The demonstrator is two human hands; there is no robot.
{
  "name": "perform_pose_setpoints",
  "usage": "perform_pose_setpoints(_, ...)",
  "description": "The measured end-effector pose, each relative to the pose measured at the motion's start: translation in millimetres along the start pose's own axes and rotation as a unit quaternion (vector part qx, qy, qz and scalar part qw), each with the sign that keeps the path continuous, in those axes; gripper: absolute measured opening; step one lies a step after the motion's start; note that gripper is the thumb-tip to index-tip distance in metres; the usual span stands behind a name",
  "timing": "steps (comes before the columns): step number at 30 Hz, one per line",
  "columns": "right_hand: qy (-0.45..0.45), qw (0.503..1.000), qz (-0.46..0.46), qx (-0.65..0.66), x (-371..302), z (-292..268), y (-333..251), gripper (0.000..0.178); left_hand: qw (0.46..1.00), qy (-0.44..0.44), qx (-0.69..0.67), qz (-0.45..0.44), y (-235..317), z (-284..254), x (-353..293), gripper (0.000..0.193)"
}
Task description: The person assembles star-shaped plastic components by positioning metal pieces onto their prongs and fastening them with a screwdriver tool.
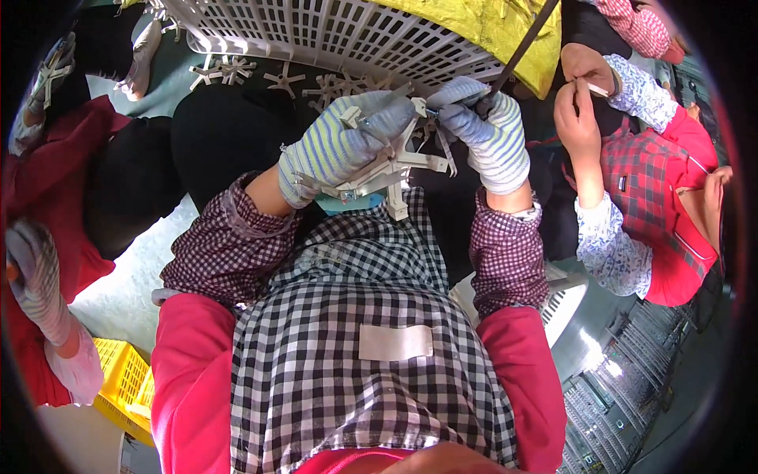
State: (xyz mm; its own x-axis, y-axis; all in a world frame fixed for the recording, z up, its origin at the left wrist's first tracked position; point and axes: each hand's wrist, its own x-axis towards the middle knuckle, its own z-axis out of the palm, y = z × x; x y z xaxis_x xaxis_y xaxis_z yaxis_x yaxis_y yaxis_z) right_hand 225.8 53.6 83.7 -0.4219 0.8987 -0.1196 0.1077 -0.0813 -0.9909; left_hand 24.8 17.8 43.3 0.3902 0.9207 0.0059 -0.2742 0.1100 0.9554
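Note:
My left hand (343,146), in a striped knit glove, is closed round a white plastic part with several arms (395,167), held above my lap. Thin metal strips show along its arms. My right hand (493,138), gloved the same way, has its fingers pinched beside one upper arm tip of the part. A small bluish metal bit shows at those fingertips, too small to name. A dark slim rod (525,49) runs down to the back of my right hand; whether the hand grips it is hidden.
A white slatted plastic crate (316,35) stands ahead, with a yellow sheet (505,31) over its right side. Several white star-shaped parts (284,79) lie on the floor before it. Co-workers sit close on both sides; one co-worker's hand (580,118) is at right. A yellow crate (118,371) stands lower left.

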Motion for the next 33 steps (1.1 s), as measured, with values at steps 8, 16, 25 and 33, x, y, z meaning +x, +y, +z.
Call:
perform_pose_setpoints(8,0.001,0.999,-0.045,-0.013,0,2,7,0.02,0.875,-0.075,0.381,0.289,-5,-13,1,0.041)
perform_pose_setpoints(16,-0.018,0.999,-0.021,-0.032,2,2,2,0.019,0.878,-0.032,0.356,0.317,-8,-10,0,0.035)
perform_pose_setpoints(25,-0.065,0.986,0.027,-0.152,4,-8,-19,0.013,0.97,-0.088,0.209,0.088,3,-1,4,0.025)
perform_pose_setpoints(33,-0.176,0.932,-0.119,-0.293,5,-6,3,0.024,0.969,-0.129,0.126,-0.167,5,-8,-12,0.026)
